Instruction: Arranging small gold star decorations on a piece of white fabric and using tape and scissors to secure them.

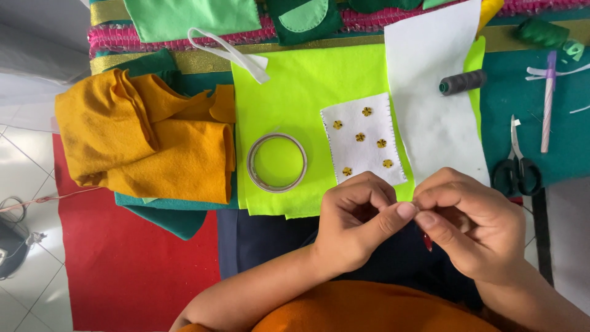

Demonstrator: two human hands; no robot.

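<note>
Two hands (424, 221) pinching, white felt patch (362, 138) beyond

Six small yellow flower buttons (360, 136) dot one white felt patch (344, 147), with one tape ring (277, 162) at nine o'clock, one grey thread spool (463, 82) and one pair of scissors (517, 166).

A: What is being pinched between the left hand (359, 218) and the right hand (470, 221)?

B: Something very small is being gripped where the thumbs and forefingers are meeting; it is too fine to be made out. A sliver of red (427, 241) is being shown under the right hand's fingers.

A: What is lying nearest?

B: A white felt patch (362, 140), stitched round its edge and dotted with six small gold flowers, is being left flat on lime-green felt (289, 92), just above the left hand.
</note>
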